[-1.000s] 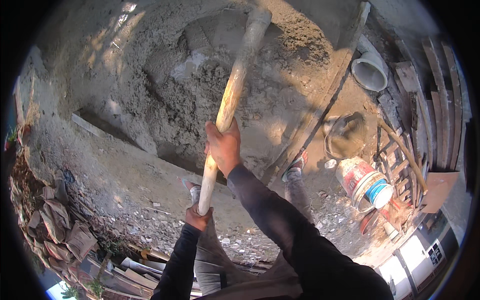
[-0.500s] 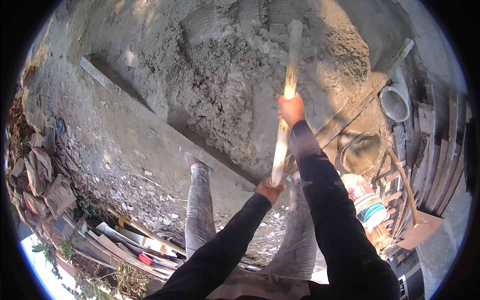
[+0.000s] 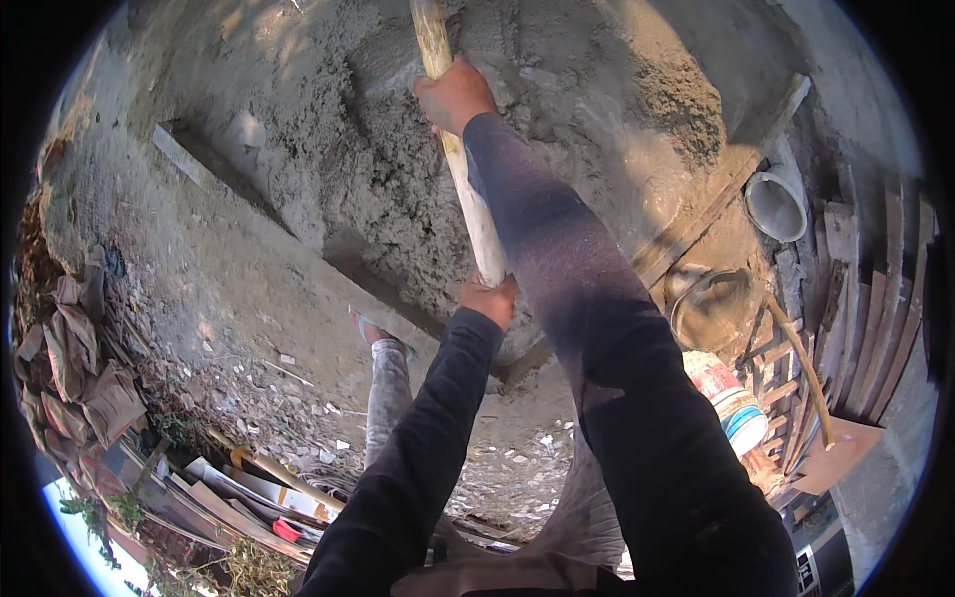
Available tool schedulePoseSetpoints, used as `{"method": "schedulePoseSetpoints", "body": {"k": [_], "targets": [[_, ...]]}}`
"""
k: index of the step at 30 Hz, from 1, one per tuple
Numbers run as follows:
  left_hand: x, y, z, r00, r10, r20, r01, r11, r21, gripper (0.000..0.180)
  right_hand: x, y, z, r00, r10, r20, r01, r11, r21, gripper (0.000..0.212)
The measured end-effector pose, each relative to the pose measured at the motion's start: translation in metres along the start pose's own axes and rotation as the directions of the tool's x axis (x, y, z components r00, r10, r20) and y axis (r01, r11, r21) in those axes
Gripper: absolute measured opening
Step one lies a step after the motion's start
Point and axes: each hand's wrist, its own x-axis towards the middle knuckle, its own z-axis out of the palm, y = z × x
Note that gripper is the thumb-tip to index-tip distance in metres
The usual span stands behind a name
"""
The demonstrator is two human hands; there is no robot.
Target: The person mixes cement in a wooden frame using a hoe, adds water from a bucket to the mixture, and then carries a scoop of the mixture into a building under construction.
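Note:
Both my hands grip the pale wooden handle of a hoe, which slants up and away over wet grey mortar. My right hand is wrapped round it higher up, with the arm stretched far forward. At the near end of the handle, my left hand is closed round it, low over the mortar's near corner. The hoe's head lies past the top edge of the picture and cannot be seen. A board borders the mortar on the left, and another board on the right.
A white bucket lies tipped by the right board, near a round muddy container. Closer stands a red, white and blue bucket. Planks are stacked at right. Crumpled sacks and scrap lie at left. Rubble covers the near ground.
Both hands have pushed the hoe forward and to the left. Its handle has swung to lean left, and its far end has left the picture. Both hands keep their grip.

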Motion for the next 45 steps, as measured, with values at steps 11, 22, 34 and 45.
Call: {"method": "schedulePoseSetpoints", "body": {"k": [11,22,34,45], "targets": [[-0.235,-0.087,0.099,0.835,-0.518,0.184,0.545,0.824,-0.153,0.018,-0.185,0.126,-0.082,0.899,0.425,0.101,-0.427,0.904,-0.003,0.044],[-0.035,-0.019,0.136,0.916,0.081,0.393,-0.311,0.763,0.567,0.039,-0.132,0.075,-0.266,0.788,0.187,-0.586,0.132,0.88,0.457,0.026],[-0.143,-0.077,-0.049,0.977,-0.177,0.116,0.045,0.709,0.704,0.038,-0.167,0.181,-0.06,0.776,0.567,-0.275,-0.336,0.742,0.581,0.03],[-0.036,-0.031,0.023,0.976,-0.22,0.009,0.218,0.972,0.089,0.017,-0.058,0.028,-0.048,0.97,-0.091,-0.226,0.074,0.994,-0.084,0.051]]}}
